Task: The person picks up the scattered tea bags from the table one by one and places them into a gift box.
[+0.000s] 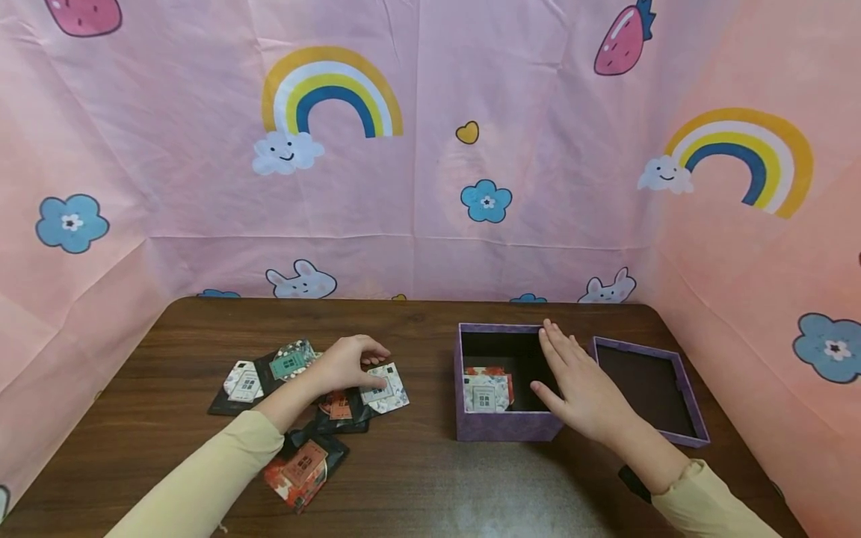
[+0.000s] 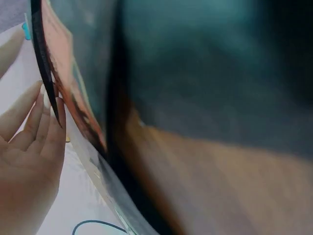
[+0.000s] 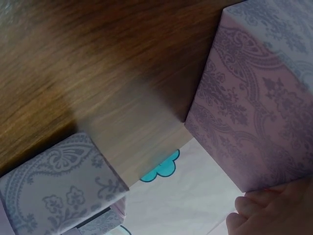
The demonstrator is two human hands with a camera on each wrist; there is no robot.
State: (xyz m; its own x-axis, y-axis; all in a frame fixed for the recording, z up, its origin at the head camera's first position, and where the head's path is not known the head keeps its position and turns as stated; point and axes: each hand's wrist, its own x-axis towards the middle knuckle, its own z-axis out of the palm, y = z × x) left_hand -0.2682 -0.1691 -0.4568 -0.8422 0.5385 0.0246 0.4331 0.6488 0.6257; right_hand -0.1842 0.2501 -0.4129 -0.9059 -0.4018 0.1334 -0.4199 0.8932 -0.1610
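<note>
My left hand (image 1: 346, 366) reaches over a cluster of flat packets, thumb on a white floral packet (image 1: 393, 396) and fingers apart from the thumb. In the left wrist view, the left fingers (image 2: 41, 122) lie beside a dark packet edge; close packets blur the rest. With straight fingers, my right hand (image 1: 581, 381) rests against the right side of an open purple box (image 1: 504, 427). Inside the box, a white floral packet (image 1: 486, 394) stands in front of a red one. The right wrist view shows the box's patterned outer wall (image 3: 249, 103) and the right fingers (image 3: 242, 210) at its edge.
Right of the box lies its purple-rimmed lid (image 1: 649, 388), dark inside facing up. Left are a white packet (image 1: 244, 382), a green packet (image 1: 289, 362), an orange packet (image 1: 336, 406) and a red packet (image 1: 303, 474). A small dark object (image 1: 634, 482) sits under the right forearm.
</note>
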